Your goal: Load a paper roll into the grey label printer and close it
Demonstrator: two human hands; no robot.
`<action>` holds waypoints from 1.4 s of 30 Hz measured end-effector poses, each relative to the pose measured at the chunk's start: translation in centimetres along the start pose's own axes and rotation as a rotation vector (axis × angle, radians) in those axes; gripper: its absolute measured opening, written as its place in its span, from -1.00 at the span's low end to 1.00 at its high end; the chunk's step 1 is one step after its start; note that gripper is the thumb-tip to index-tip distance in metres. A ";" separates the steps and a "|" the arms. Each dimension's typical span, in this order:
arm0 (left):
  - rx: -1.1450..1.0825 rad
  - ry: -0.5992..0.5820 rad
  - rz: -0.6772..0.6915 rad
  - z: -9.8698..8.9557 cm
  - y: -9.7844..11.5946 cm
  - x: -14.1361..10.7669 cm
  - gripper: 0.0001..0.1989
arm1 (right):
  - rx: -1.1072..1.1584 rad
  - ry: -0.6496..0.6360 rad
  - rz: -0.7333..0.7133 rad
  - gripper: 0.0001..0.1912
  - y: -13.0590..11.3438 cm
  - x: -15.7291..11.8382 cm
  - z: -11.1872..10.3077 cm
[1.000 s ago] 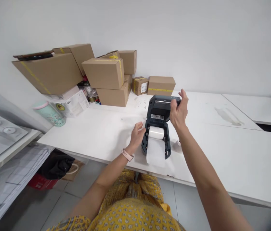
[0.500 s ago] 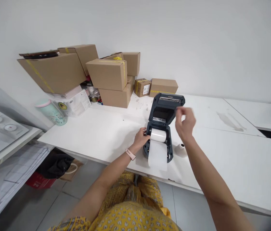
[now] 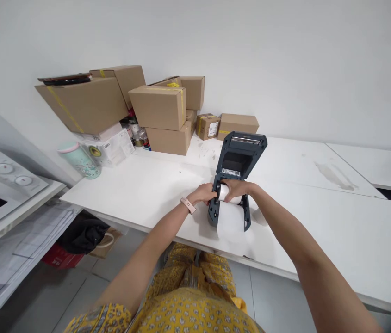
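Note:
A dark label printer [image 3: 243,155] stands on the white table with its lid raised. Inside it lies a white paper roll [image 3: 234,200], and a loose length of paper hangs out over the front. My right hand [image 3: 236,188] reaches in from the right, its fingers curled over the top of the roll. At the printer's left side my left hand [image 3: 206,192], with a pink band on the wrist, is closed on the edge of the body beside the roll holder; some of its fingertips are hidden. A second white roll [image 3: 259,217] sits right of the printer, partly behind my right forearm.
Cardboard boxes [image 3: 158,108] are stacked along the wall at the back left. A mint tumbler [image 3: 80,159] stands beside a white carton [image 3: 110,149]. A microwave [image 3: 4,180] is at far left. The white table [image 3: 320,222] stretches off to the right.
My right hand has come down from beside the raised lid onto the paper roll. My left hand stays at the printer's left side, its fingers now more closed. The view has shifted slightly.

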State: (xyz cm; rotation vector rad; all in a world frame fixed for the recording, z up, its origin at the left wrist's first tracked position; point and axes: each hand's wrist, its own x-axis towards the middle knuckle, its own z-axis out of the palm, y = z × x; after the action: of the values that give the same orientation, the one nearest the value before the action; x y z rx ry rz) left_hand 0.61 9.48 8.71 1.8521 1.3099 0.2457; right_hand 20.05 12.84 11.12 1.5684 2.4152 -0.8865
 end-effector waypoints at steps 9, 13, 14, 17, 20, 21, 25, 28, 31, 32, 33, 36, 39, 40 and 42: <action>-0.125 0.003 0.062 0.1 -0.7 0.4 -0.86 | 0.628 0.094 -0.340 -0.09 3.1 -6.5 -1.6; -0.159 0.059 0.092 0.4 -0.9 0.5 -0.90 | 0.967 0.559 -0.365 -0.01 6.4 -10.0 -0.9; -0.154 0.040 0.089 0.5 -0.9 0.5 -0.90 | 1.018 0.675 -0.349 -0.01 7.4 -10.4 -0.8; -0.109 -0.007 0.078 0.6 -1.0 0.4 -0.85 | 1.105 0.940 -0.219 -0.13 10.5 -10.1 -0.3; -0.068 0.003 0.075 0.6 -1.0 0.4 -0.80 | 1.155 1.068 -0.073 -0.25 13.4 -8.2 0.4; -0.063 0.006 0.078 0.6 -1.0 0.4 -0.80 | 1.169 1.088 -0.038 -0.27 14.2 -7.5 0.8; -0.069 0.000 0.076 0.6 -1.0 0.3 -0.80 | 1.195 1.118 0.107 -0.30 16.1 -4.7 3.3; -0.078 0.002 0.070 0.6 -0.9 0.3 -0.80 | 1.187 1.104 0.163 -0.28 16.2 -3.5 5.1; -0.065 0.008 0.062 0.7 -0.9 0.3 -0.78 | 1.151 1.080 0.201 -0.21 15.9 -3.3 6.0; -0.062 0.011 0.062 0.7 -0.9 0.3 -0.77 | 1.119 1.056 0.210 -0.19 16.0 -3.5 6.2; -0.063 0.016 0.065 0.8 -0.9 0.3 -0.77 | 1.085 1.028 0.224 -0.19 16.0 -3.8 6.4; -0.073 0.031 0.086 0.8 -0.9 0.2 -0.79 | 1.060 0.972 0.317 -0.24 16.7 -5.6 7.3; -0.072 0.025 0.090 0.6 -0.7 0.0 -0.84 | 1.128 0.971 0.398 -0.37 17.3 -8.0 9.0; -0.072 0.020 0.085 0.6 -0.6 0.0 -0.84 | 1.141 0.951 0.393 -0.42 17.2 -8.8 9.6; -0.061 0.009 0.074 0.5 -0.4 0.0 -0.84 | 1.145 0.824 0.327 -0.48 16.6 -10.1 10.4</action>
State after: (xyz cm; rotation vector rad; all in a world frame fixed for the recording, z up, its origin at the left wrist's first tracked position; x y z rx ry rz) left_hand 0.61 9.25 8.17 1.8522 1.2279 0.3299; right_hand 36.99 4.02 0.05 3.0898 1.8536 -2.0517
